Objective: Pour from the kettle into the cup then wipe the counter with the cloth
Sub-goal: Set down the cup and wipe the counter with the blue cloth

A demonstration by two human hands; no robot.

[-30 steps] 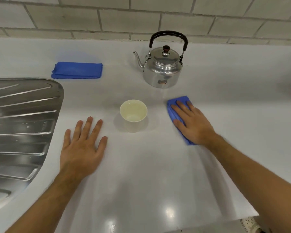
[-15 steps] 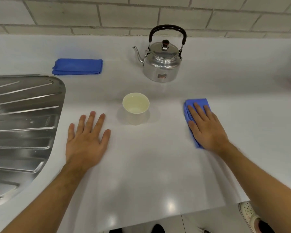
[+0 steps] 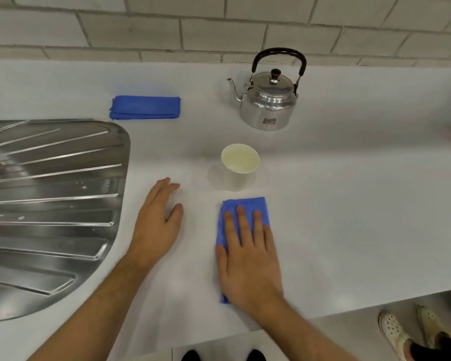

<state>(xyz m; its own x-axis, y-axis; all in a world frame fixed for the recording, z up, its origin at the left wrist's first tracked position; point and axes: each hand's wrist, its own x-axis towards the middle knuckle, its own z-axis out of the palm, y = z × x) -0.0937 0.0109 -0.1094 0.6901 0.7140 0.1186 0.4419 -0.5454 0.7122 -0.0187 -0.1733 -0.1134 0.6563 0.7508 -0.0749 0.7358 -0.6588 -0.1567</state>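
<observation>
Wiping step in hand: right hand [image 3: 250,259] flat, unclenched, pressing blue cloth [image 3: 241,207] on worktop [image 3: 349,230] just before cup [image 3: 240,166]; left hand [image 3: 156,225] flat, holding nothing; kettle [image 3: 268,100] upright behind; next pass likely needs sweeping clear of cup

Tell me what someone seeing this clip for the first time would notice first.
Most likely the right hand pressed flat on a blue cloth on the white counter, just in front of the cup. Behind the cup, near the tiled wall, stands a shiny metal kettle with a black handle. At the left edge lies the ribbed steel drainboard, with a second folded blue cloth behind it; the left hand rests open on the counter.
</observation>
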